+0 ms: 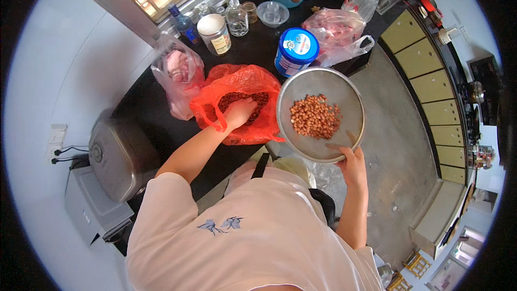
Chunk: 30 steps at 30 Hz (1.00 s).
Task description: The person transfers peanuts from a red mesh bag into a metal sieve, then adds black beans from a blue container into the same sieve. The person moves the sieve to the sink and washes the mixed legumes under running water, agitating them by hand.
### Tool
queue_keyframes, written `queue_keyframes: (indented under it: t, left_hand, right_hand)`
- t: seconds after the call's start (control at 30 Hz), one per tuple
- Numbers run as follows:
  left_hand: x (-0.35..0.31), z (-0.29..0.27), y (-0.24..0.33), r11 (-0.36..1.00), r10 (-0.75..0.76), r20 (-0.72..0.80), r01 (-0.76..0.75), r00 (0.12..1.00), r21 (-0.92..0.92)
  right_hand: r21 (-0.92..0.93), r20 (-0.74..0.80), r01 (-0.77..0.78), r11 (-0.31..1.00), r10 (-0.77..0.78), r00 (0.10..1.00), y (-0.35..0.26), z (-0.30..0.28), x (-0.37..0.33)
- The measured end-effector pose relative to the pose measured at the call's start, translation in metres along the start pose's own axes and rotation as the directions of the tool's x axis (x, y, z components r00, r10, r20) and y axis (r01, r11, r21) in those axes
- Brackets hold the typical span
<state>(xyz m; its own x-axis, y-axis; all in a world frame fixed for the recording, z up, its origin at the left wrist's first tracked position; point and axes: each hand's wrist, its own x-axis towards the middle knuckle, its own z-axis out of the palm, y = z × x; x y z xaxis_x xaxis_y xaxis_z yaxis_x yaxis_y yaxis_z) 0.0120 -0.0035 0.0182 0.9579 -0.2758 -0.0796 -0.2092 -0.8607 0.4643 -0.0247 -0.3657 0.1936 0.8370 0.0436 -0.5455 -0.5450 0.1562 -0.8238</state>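
Note:
My left hand (241, 111) reaches into an open red plastic bag (253, 77), its fingers curled down into the reddish-brown peanuts (259, 99). The fingertips are buried among them. To its right, my right hand (353, 166) grips the near rim of a round metal mesh strainer (301, 83), thumb and fingers closed on the edge. A loose heap of peanuts (315, 117) lies in the middle of the strainer, which I hold up past the counter's edge, beside the bag.
Left of the red bag stands a clear bag of pinkish meat (183, 70). Behind are a blue tub (297, 48), a can (214, 32), glass bottles (237, 17) and another bagged bundle (336, 27). A rice cooker (119, 153) sits at the left.

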Motion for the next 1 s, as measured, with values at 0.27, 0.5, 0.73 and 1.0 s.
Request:
queue_keyframes:
  t: [0.27, 0.5, 0.73, 1.0]
  left_hand:
    - [-0.002, -0.056, 0.019, 0.017, -0.339, 0.414, 0.445, 0.845, -0.895]
    - [0.009, -0.135, 0.118, -0.140, -0.164, 0.350, 0.329, 0.922, -0.934]
    - [0.061, -0.133, 0.166, 0.377, -0.259, 0.478, 0.543, 0.840, -0.750]
    - [0.074, -0.135, 0.171, 0.734, -0.217, 0.308, 0.363, 0.926, -0.573]
  right_hand:
    - [-0.125, 0.119, -0.028, 0.992, 0.043, 0.992, 0.002, 0.015, 0.035]
    - [-0.162, 0.185, 0.028, 0.986, 0.003, 0.983, -0.006, 0.020, 0.054]
    - [-0.207, 0.299, 0.040, 0.977, 0.024, 0.954, -0.012, 0.010, 0.066]
    - [-0.193, 0.329, 0.017, 0.981, 0.048, 0.943, -0.013, -0.005, 0.070]
